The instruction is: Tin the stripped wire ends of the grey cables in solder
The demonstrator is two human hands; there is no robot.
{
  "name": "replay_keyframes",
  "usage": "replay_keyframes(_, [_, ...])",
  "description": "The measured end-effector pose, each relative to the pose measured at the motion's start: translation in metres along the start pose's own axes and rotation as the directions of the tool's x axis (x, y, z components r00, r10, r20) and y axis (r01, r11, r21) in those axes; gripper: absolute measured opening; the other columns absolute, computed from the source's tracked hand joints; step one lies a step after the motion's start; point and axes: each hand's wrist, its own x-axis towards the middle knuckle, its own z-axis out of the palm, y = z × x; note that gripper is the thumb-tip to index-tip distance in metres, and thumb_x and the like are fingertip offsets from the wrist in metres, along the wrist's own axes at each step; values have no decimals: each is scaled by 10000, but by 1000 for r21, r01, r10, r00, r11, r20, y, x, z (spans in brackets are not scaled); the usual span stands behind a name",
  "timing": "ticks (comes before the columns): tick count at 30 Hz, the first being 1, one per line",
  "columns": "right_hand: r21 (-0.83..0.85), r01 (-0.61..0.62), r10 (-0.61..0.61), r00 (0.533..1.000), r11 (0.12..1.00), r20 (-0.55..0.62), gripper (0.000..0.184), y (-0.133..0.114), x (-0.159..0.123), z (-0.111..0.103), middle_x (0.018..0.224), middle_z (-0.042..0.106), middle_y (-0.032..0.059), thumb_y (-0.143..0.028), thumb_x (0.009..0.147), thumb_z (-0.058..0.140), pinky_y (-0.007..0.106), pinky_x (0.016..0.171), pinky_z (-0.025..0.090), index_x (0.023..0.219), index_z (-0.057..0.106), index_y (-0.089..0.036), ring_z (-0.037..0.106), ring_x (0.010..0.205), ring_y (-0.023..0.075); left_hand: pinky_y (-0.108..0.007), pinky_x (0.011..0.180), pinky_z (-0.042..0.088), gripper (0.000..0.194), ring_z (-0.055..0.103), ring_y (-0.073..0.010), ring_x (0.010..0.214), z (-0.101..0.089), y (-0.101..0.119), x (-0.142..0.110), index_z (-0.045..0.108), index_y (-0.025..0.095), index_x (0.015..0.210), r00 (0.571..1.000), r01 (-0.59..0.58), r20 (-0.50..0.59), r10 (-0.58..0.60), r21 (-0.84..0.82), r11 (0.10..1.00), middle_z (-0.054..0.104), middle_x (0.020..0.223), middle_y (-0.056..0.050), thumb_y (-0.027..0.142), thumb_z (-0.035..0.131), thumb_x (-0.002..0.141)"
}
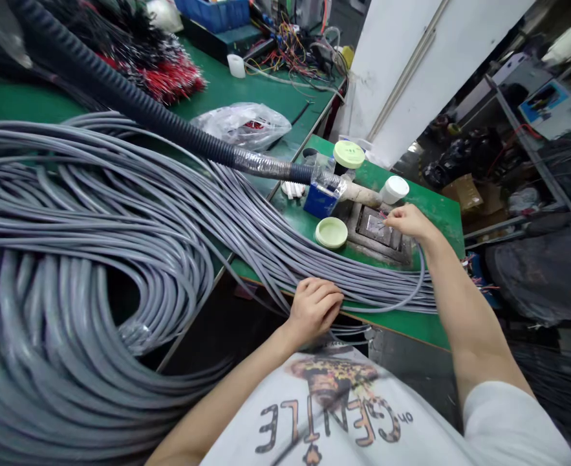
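A huge coil of grey sheathed cable (72, 194) spreads over the left side and runs across a green-topped workbench (440, 226). My left hand (314, 309) lies curled over the bundle near the bench's front edge, gripping several strands. My right hand (409, 222) pinches thin wires at a cable end, just above a recessed metal fixture (375, 228). Beside that fixture rest a pale green lid (331, 233), a white-capped pot (394, 189) and a small blue box (320, 200). A jar with a green lid (348, 155) stands behind them.
A black corrugated conduit (120, 97) crosses above the coil towards the fixture. Behind it lie a plastic bag (241, 126), red and black wire bundles (163, 77) and a blue crate (212, 13). A white pillar (401, 71) stands at the back, with cluttered shelving to the right.
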Motion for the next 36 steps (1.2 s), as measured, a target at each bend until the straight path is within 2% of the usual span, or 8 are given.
replay_keyframes(4, [163, 198, -216, 971, 967, 102, 261, -36, -15, -1, 498, 409, -46, -379, 676, 599, 240, 482, 246, 561, 522, -158, 342, 495, 75, -376, 921, 378, 147, 623, -176, 945, 1, 0, 0, 632, 225, 971, 1000, -2, -11, 1, -10, 1000, 722, 962, -19, 168, 585, 845])
replay_keyframes(7, [121, 310, -326, 934, 943, 147, 237, -67, -13, 9, 496, 424, -40, -356, 679, 595, 245, 496, 261, 564, 554, -154, 362, 506, 83, -380, 923, 372, 135, 625, -175, 949, 1, 0, -1, 629, 223, 959, 1000, -2, -4, 2, -10, 1000, 723, 960, -21, 168, 577, 848])
replay_keyframes(11, [-63, 376, -358, 913, 924, 195, 174, -96, -2, 25, 528, 504, -19, -288, 697, 580, 243, 529, 306, 618, 635, -144, 450, 556, 106, -381, 928, 365, 137, 624, -175, 964, 1, -1, -1, 627, 221, 961, 1000, -8, 4, 8, -16, 1000, 724, 956, -20, 163, 571, 850])
replay_keyframes(16, [-243, 369, -305, 915, 897, 264, 157, -113, 8, 39, 624, 608, 12, -263, 705, 585, 235, 546, 330, 690, 692, -149, 527, 629, 131, -374, 923, 363, 134, 621, -170, 960, 1, -1, 0, 624, 216, 960, 1000, -15, -2, 15, -22, 1000, 723, 948, -19, 159, 565, 854])
replay_keyframes(27, [-356, 339, -252, 930, 871, 267, 170, -127, 5, 48, 682, 669, 42, -236, 688, 590, 243, 504, 292, 750, 725, -153, 519, 583, 129, -377, 927, 355, 128, 618, -166, 962, 1, -1, 0, 625, 219, 956, 1000, -19, 1, 19, -11, 1000, 721, 947, -11, 166, 565, 857])
replay_keyframes(31, [-356, 367, -297, 925, 859, 237, 183, -116, 1, 30, 711, 682, 40, -254, 725, 564, 237, 533, 314, 749, 719, -161, 545, 633, 134, -374, 925, 359, 136, 615, -163, 970, 0, -2, 0, 621, 223, 967, 1000, -24, 7, 24, -7, 1000, 720, 961, -5, 164, 572, 854])
replay_keyframes(34, [-390, 424, -383, 906, 817, 181, 212, -95, -6, 7, 726, 689, 40, -297, 768, 548, 247, 553, 327, 745, 712, -164, 567, 661, 146, -373, 928, 362, 131, 617, -160, 969, 0, -2, 0, 618, 222, 960, 1000, -24, -1, 24, -7, 1000, 721, 962, -2, 163, 578, 850])
replay_keyframes(36, [-462, 403, -391, 912, 790, 128, 235, -77, -10, -5, 758, 701, 45, -319, 792, 532, 260, 564, 335, 780, 716, -172, 588, 686, 165, -373, 925, 367, 132, 618, -161, 971, 1, -3, 0, 617, 222, 958, 1000, -24, -3, 24, -7, 1000, 722, 960, 0, 162, 581, 846])
